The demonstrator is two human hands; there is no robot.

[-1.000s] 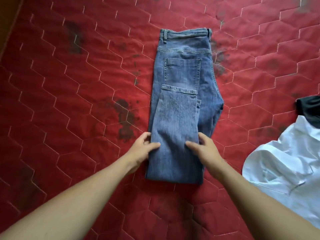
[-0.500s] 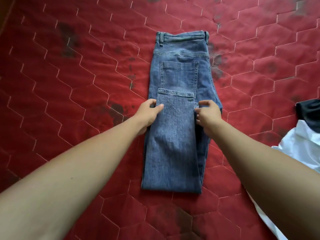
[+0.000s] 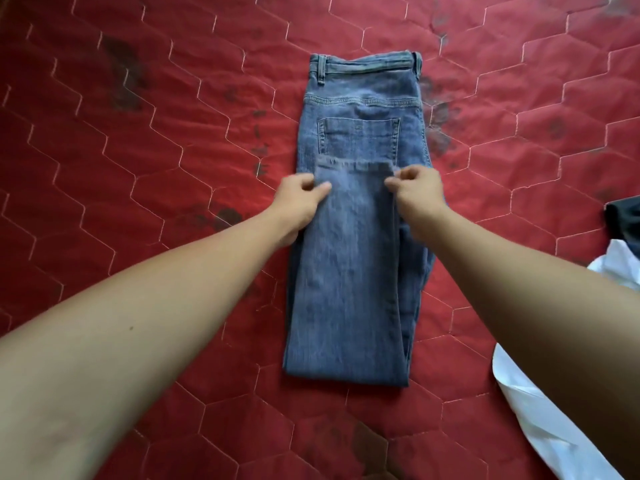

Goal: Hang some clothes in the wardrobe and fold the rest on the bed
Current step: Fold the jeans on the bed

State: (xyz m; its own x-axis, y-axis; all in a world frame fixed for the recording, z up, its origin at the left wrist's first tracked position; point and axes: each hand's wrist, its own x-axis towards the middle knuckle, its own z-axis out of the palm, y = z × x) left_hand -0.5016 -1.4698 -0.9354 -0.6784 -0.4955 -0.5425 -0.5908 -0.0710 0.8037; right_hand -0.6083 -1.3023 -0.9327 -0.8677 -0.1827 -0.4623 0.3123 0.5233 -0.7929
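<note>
A pair of blue jeans [image 3: 356, 271] lies flat on the red quilted bed [image 3: 156, 168], waistband at the far end, legs folded back so the hems sit just below the back pocket. My left hand [image 3: 301, 199] pinches the left edge of the folded leg near the hem, thumb on top of the denim. Opposite it, my right hand [image 3: 417, 192] pinches the right edge at the same height, fingers curled.
A white shirt [image 3: 554, 441] lies crumpled at the lower right, partly behind my right forearm. A dark garment [image 3: 625, 220] shows at the right edge. Dark stains mark the quilt around the jeans.
Both hands have slid up along the folded leg from near its lower fold to the hem end by the pocket. Their fingers have curled onto the edges.
</note>
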